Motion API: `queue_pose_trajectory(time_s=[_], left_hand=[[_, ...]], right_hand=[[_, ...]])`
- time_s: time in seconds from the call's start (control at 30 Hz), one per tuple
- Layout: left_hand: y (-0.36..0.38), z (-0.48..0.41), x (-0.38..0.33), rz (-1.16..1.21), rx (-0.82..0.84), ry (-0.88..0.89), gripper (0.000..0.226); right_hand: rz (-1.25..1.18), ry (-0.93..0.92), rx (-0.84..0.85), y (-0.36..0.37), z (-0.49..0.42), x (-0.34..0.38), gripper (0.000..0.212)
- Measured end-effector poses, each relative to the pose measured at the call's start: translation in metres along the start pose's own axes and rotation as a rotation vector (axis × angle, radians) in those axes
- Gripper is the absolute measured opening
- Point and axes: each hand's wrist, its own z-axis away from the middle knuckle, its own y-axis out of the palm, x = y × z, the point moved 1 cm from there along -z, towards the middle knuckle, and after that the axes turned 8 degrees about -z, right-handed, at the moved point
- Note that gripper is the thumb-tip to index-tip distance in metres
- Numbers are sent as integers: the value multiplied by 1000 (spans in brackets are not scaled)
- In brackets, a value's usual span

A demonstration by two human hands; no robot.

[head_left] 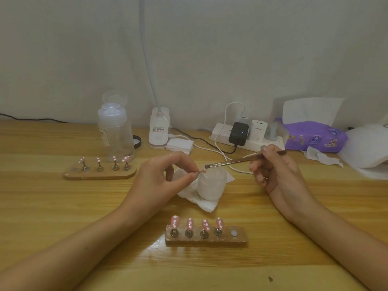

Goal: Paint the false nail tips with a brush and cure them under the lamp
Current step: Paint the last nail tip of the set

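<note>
Your left hand (165, 175) hung just left of the white jar (212, 185), thumb and forefinger pinched together on a small pink nail tip (202, 170) held over the jar's left rim, the other fingers loosely curled. Your right hand (275, 171), off to the jar's right, had its fingers clamped round the rear of the brush (241, 159). The brush slanted down and to the left, so its bristle end sat above the jar's mouth, just beside the pinched tip. You could not tell from this view whether bristles and tip touched.

The jar stood on a crumpled white tissue (201, 204) on the wooden table (63, 206). In front of the jar, nearer to you, lay a wooden holder (239, 240) with four pink, white-dotted tips (190, 223) upright on small stands and one bare spot at its right end. Behind and left of the jar sat a second holder (71, 175) carrying four more tips (114, 159), and farther back on that side a clear bottle (115, 133) with its cap flipped up. Behind the jar stood a white lamp base (159, 131) with a gooseneck rising from it and a stack of white pads (180, 145) beside it. Behind and right of the jar lay a power strip (220, 133) with chargers plugged in, and a purple tissue pack (315, 137)
</note>
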Motion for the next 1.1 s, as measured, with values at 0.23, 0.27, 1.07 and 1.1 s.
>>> queue_pose_trajectory(time_s=[0.23, 0.27, 1.07, 1.1], left_hand=[[0, 0, 3, -11, -1, 27, 10], [0, 0, 4, -13, -3, 29, 9], [-2, 2, -4, -51, -49, 72, 9], [-1, 2, -4, -51, -47, 72, 9]], right_hand=[[-3, -11, -25, -1, 0, 0, 19], [-10, -15, -13, -1, 0, 1, 17], [74, -25, -25, 1, 0, 1, 18], [68, -31, -16, 1, 0, 1, 18]])
